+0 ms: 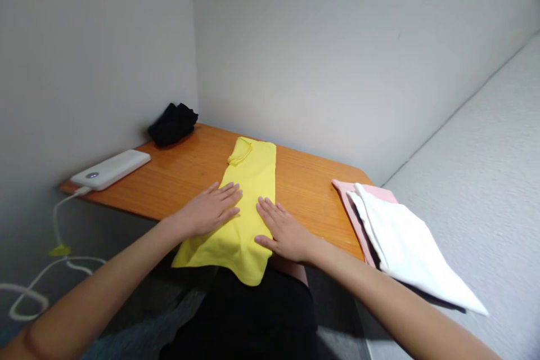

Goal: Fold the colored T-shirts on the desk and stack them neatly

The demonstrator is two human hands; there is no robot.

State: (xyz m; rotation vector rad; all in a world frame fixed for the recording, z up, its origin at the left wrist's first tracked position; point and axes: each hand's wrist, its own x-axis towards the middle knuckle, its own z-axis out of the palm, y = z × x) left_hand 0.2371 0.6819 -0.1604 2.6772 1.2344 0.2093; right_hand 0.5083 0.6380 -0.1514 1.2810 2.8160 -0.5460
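A yellow shirt [252, 180], folded into a long narrow strip, lies across the wooden table [307, 180]. Its near end hangs over the front edge toward my lap, and a small sleeve fold shows at its far left corner. My left hand [213, 208] rests flat on the left side of the cloth, fingers stretched out. On the right side, my right hand [282, 230] lies flat with its fingers extended and thumb apart. Neither hand grips the fabric.
At the right edge, a stack of white [405, 236], pink and dark cloths overhangs the table. A white power bank [112, 169] with a white cable [57, 219] sits at the left edge. A bunched black cloth [172, 124] lies in the far left corner, against the wall.
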